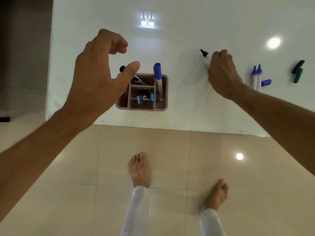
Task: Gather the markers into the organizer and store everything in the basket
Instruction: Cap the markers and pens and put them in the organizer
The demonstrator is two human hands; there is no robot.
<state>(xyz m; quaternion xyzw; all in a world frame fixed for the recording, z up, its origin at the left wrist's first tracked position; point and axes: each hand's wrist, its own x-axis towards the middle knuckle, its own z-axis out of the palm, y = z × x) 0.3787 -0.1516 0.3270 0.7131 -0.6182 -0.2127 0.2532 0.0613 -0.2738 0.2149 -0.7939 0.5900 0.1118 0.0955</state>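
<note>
One white glossy table (187,103), seen from above, with beige tiled floor (136,150) and two bare feet below its near edge. One pink organizer (164,92) near that edge, split into compartments. Two markers standing inside: a black-capped marker (136,78) leaning in the far-left compartment, a blue-capped marker (158,77) upright in the right one. Small clips (144,97), number unclear, in the middle compartment. Two hands: left hand (95,74) poised above the organizer's left side, fingers loosely curled, thumb out, holding nothing; right hand (222,72) well to the right of the organizer, fingers curled round a black-tipped marker (205,55) whose tip pokes out toward the far left. Two blue-tipped markers (256,76) side by side, touching, just right of the right wrist. One loose blue cap (266,82) beside them. Two dark pieces further right, a black cap (298,66) and a green one (298,76), touching at an angle
</note>
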